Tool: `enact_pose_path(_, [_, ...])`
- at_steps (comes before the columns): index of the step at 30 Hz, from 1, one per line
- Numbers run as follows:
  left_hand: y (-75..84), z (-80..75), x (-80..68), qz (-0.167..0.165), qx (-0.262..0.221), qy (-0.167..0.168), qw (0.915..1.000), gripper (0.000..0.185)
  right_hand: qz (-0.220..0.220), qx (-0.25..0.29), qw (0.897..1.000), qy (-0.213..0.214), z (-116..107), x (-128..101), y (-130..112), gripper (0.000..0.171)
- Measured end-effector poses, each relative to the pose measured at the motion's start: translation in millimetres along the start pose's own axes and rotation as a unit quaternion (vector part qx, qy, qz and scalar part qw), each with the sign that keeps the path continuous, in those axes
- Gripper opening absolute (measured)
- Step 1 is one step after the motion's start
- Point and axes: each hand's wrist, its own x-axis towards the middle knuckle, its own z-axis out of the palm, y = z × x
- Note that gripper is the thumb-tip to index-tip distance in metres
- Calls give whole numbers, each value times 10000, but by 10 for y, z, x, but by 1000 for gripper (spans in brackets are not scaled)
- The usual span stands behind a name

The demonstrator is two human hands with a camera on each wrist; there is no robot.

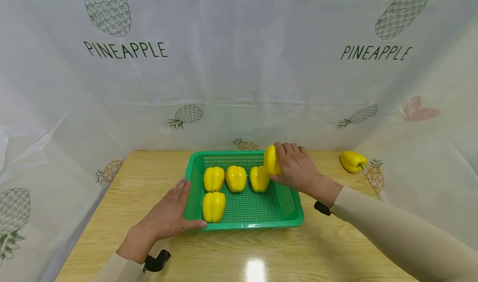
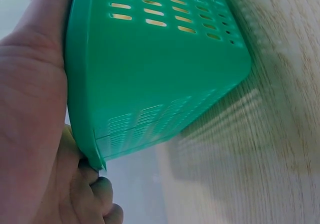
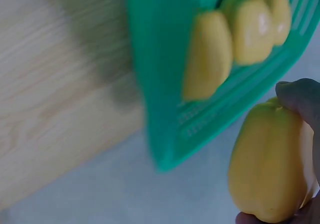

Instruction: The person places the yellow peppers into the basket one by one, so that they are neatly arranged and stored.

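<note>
A pale curtain [image 1: 239, 66] printed with pineapples and the word PINEAPPLE hangs round three sides of a light wooden table [image 1: 239, 253], whose glossy top shows a bright glare spot near the front edge. A green plastic basket [image 1: 287, 203] with slotted walls sits in the middle of the table. Inside it, three yellow peppers [image 1: 235, 178] stand in a row along the back and a fourth pepper [image 1: 213, 206] lies alone at the front left, leaving the right half of the floor bare. One more loose pepper [image 1: 352, 160] rests on the table well apart to the right, close to the curtain. The left hand [image 1: 169, 213] lies flat against the basket's left wall, fingers straight along the rim and thumb stretched across the front corner; the left wrist view shows the palm pressed to the green rim. The right hand [image 1: 296, 167] hovers over the basket's back right corner, its fingers curled round a held pepper [image 1: 271, 160], which is smooth, glossy, lobed and bright yellow, standing on end just above and beside the rightmost pepper of the row.
</note>
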Motion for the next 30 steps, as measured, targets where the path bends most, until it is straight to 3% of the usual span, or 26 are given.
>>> enact_pose_path(6, [7,-12,-4,29,-22,14,10000,135,-380,-50,9991,-156,32,49,-325,101])
enact_pose_path(12, [4,-5,5,54,-10,17,10000,134,-378,251,9951,-876,52,57,-544,102])
enact_pose_path(23, [-11,16,16,-31,-47,-45,10000,137,-371,770,9818,-1695,159,13,-804,103])
enact_pose_path(30, [12,5,24,-68,-143,-85,9998,137,-516,938,9773,-1829,268,-33,-898,95])
